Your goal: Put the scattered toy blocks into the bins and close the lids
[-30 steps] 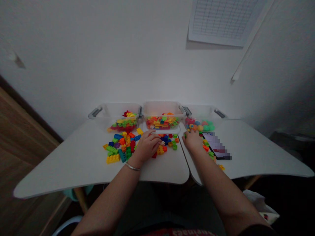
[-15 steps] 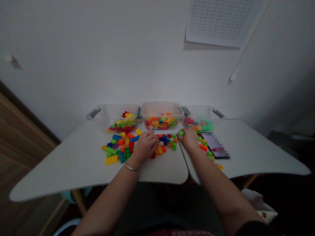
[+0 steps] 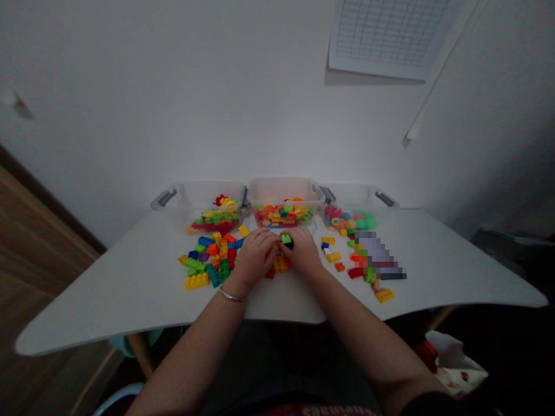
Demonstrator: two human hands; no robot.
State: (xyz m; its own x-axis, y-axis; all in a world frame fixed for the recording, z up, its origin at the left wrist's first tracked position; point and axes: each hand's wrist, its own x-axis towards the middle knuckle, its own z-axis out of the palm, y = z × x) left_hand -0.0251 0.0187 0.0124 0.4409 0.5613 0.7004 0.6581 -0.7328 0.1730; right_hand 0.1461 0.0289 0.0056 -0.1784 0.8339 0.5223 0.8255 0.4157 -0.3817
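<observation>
Head view: two hands met over a small brick pair at the centre of a cluttered white table

Seen from above, a white table (image 3: 108, 294) stood against a pale wall, with a gridded paper chart (image 3: 385, 34) high on the wall and a wood floor (image 3: 43, 277) to the lower left. Three clear plastic bins with grey handles stood in a row along the far edge. The left bin (image 3: 173, 199) held red, green and yellow pieces, the middle bin (image 3: 284, 190) held mostly orange and yellow bricks, and the right bin (image 3: 351, 197) held rounded pastel pieces. A heap of loose building bricks (image 3: 217, 254) spread just left of the hands, with a yellow brick (image 3: 196, 281) at its near edge. To the right lay scattered small bricks (image 3: 332, 257) and a phone (image 3: 377, 254), its screen pixelated, with more bricks (image 3: 364, 271) against its left side.

The left hand (image 3: 255, 257), with a thin bracelet (image 3: 232, 296) on its wrist, and the right hand (image 3: 301, 251) nearly met at the centre. The green-and-black brick pair (image 3: 286, 241) sat at the top of the right hand's fingers (image 3: 295, 242), pinched there and just beside the left hand. Whether the left hand gripped anything was hidden; its curled fingers lay over orange bricks (image 3: 280, 263).
</observation>
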